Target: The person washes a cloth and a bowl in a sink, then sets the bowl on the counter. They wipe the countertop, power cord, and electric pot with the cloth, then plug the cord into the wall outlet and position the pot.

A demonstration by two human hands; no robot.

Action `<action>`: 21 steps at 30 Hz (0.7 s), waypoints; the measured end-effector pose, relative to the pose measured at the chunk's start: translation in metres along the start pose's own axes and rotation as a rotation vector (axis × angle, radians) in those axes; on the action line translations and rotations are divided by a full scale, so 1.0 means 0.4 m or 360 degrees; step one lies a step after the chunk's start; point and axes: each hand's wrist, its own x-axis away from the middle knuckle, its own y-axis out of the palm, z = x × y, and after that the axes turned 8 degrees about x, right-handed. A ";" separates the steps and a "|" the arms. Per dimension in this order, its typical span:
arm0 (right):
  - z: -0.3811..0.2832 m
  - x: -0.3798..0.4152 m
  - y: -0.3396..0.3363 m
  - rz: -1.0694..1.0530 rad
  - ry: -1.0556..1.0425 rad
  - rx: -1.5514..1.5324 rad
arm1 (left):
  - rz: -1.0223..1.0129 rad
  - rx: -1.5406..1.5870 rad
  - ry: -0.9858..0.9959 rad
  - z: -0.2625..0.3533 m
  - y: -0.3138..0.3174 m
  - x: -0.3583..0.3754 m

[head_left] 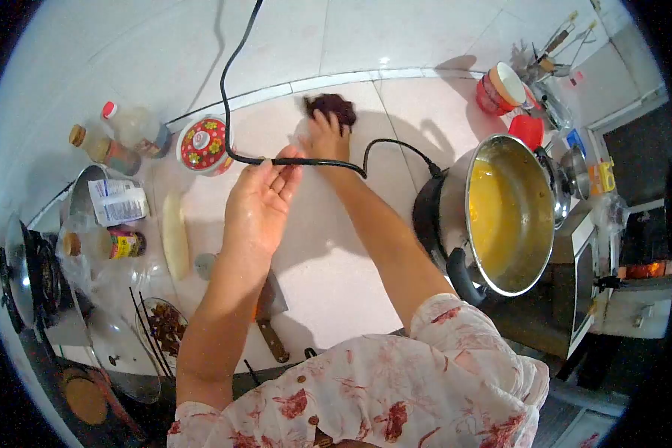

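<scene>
My left hand [265, 196] is raised over the counter, palm up, its fingers closed round a black power cord [321, 162]. The cord hangs from above and runs on to the side of a large steel pot [510, 216] with yellow liquid in it. Farther forward, near the wall, my right hand [326, 142] presses on a bunched dark red cloth [331, 109] lying on the pink tiled counter [336, 269]. The fingertips rest on the near edge of the cloth.
A red floral lidded jar [204, 145] stands left of the cord. Bottles [138, 128], a long pale vegetable [175, 235] and a dish of brown food [166, 326] are at the left. Below my left forearm lies a cleaver [272, 317]. Red bowls [500, 89] stand back right.
</scene>
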 end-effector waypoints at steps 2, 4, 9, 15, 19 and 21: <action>0.002 -0.009 -0.015 -0.0033 -0.0056 0.0013 | -0.0046 0.0030 -0.0023 -0.005 0.006 0.002; 0.018 -0.035 -0.008 0.0154 0.0318 0.0108 | -0.0075 0.0048 -0.0042 -0.007 0.007 0.008; -0.042 -0.067 0.026 0.0001 0.0000 -0.0011 | -0.0166 -0.0067 -0.0036 -0.019 -0.039 0.008; -0.124 0.125 -0.013 0.0011 -0.0549 -0.0438 | -0.0138 -0.0015 0.0044 -0.029 -0.080 -0.011; -0.022 0.312 -0.107 -0.0139 -0.0310 -0.0392 | -0.0019 -0.0147 0.0078 -0.017 -0.082 -0.002; 0.046 0.373 -0.133 -0.0158 -0.0128 -0.0274 | -0.0021 -0.0124 0.0032 -0.019 -0.087 0.004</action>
